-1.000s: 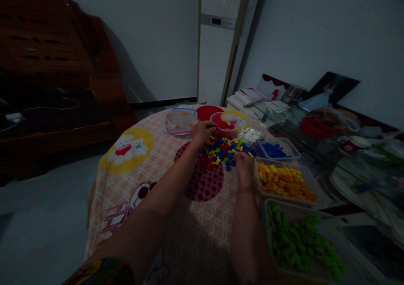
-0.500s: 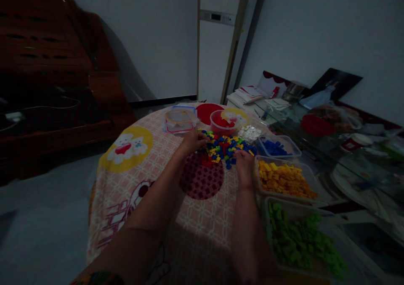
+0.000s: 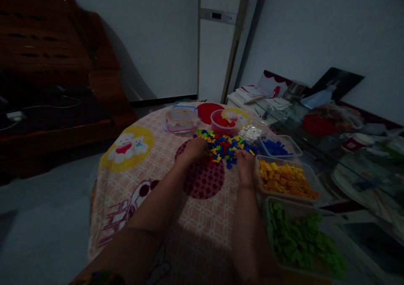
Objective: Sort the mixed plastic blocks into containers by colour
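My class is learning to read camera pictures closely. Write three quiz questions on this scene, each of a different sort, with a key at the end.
1. Multiple choice: what colour are the pieces in the clear box nearest the camera?
A) blue
B) green
C) white

2. True or false: the left hand is inside the round tub of red pieces.

3. Short answer: which hand is nearer the blue pieces in their container?

Key:
1. B, green.
2. False; it is at the left side of the multicoloured pile.
3. The right hand.
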Available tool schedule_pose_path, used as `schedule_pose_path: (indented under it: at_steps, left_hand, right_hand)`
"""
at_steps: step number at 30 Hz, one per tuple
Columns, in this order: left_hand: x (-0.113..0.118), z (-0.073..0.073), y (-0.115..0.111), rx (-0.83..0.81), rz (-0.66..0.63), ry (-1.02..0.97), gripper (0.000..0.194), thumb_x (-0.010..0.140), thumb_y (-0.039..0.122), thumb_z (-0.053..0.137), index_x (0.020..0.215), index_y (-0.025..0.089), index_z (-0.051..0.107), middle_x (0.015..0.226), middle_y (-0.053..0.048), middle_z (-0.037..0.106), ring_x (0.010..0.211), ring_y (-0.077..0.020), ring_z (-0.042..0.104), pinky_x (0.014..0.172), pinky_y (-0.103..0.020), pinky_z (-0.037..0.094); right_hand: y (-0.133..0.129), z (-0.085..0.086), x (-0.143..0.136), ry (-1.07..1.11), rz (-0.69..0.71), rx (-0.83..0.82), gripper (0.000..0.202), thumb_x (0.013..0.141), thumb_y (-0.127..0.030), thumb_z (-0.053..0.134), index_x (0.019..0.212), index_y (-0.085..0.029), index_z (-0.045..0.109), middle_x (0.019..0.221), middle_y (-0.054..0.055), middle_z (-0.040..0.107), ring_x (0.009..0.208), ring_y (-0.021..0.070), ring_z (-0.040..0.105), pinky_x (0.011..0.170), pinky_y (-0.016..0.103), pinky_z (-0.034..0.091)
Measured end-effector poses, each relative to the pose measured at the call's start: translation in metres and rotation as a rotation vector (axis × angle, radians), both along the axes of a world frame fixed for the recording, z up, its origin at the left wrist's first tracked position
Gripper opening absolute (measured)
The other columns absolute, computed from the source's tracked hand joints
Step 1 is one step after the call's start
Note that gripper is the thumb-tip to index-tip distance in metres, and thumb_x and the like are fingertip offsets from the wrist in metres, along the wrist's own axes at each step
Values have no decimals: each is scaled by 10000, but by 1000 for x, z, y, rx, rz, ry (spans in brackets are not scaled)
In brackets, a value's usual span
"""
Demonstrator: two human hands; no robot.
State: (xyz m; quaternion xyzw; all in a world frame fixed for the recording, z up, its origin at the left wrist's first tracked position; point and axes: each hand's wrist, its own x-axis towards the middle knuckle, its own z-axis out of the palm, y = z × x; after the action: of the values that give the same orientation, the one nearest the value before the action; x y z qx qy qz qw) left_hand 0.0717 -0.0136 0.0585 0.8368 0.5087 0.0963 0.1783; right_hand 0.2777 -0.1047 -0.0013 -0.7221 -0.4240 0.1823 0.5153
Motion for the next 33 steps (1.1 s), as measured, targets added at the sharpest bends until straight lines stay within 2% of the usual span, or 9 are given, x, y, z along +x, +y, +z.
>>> schedule_pose_path:
  at_steps: [3, 6, 8, 11, 13, 20, 22, 28, 33]
  left_hand:
    - [6, 1, -5, 51, 1, 190, 171, 737, 220, 702, 872, 163, 790, 890, -151, 761, 936, -296, 714, 821, -322, 522]
    - [6, 2, -5, 82, -3, 211, 197, 761, 202, 665, 897, 152, 797, 924, -161, 767, 914, -290, 717, 792, -315, 518]
    - [2, 3, -2, 69, -39, 174, 186, 761, 191, 648, 857, 167, 805, 867, -126, 773, 847, -256, 714, 752, -286, 505]
    - [-9, 4, 7, 9, -118, 43, 171, 760, 208, 634, 773, 193, 804, 719, -47, 754, 720, -188, 680, 681, -239, 477]
    - [-15, 4, 12, -48, -128, -89, 175, 747, 216, 630, 756, 188, 803, 667, -15, 739, 657, -159, 652, 637, -222, 463]
    - [-17, -7, 16, -428, -6, -590, 155, 686, 193, 675, 780, 130, 780, 604, -20, 710, 549, -133, 633, 569, -221, 513]
    - [-14, -10, 17, -472, 24, -684, 149, 665, 187, 707, 785, 124, 770, 614, -28, 715, 543, -132, 635, 566, -231, 532]
    - [0, -13, 23, -361, 160, -840, 147, 694, 216, 738, 809, 130, 767, 665, -26, 731, 572, -136, 659, 620, -269, 576]
    - [30, -5, 40, -229, 232, -872, 125, 755, 214, 702, 826, 140, 774, 694, -21, 750, 589, -127, 674, 629, -237, 564]
  right_hand:
    - [0, 0, 0, 1, 2, 0, 429, 823, -504, 517, 884, -178, 789, 852, 68, 784, 790, 238, 689, 790, 327, 513]
    - [0, 0, -1, 4, 3, -2, 429, 821, -512, 518, 881, -183, 787, 849, 66, 784, 777, 231, 684, 790, 324, 512]
    - [0, 0, -1, 9, 5, 0, 431, 819, -514, 519, 891, -185, 789, 850, 64, 785, 775, 231, 684, 788, 321, 514]
    - [0, 1, -1, 6, 7, 5, 437, 817, -510, 517, 888, -177, 791, 833, 65, 783, 785, 237, 689, 788, 319, 515]
    - [1, 1, -1, 6, 2, 8, 439, 814, -503, 517, 890, -170, 792, 840, 68, 783, 793, 241, 693, 787, 319, 514]
    - [2, 0, -1, 6, -9, -1, 420, 810, -490, 511, 872, -182, 790, 829, 64, 782, 781, 237, 689, 772, 320, 516]
    - [2, -1, 0, 4, -4, 0, 419, 806, -493, 517, 878, -185, 792, 830, 62, 783, 778, 235, 687, 778, 323, 518]
    - [3, -2, 0, 26, 6, 11, 430, 801, -506, 522, 872, -180, 793, 821, 68, 782, 756, 234, 680, 759, 320, 512]
    - [3, -2, 0, 13, -8, 11, 416, 807, -508, 526, 851, -184, 784, 829, 67, 784, 764, 238, 685, 726, 311, 505]
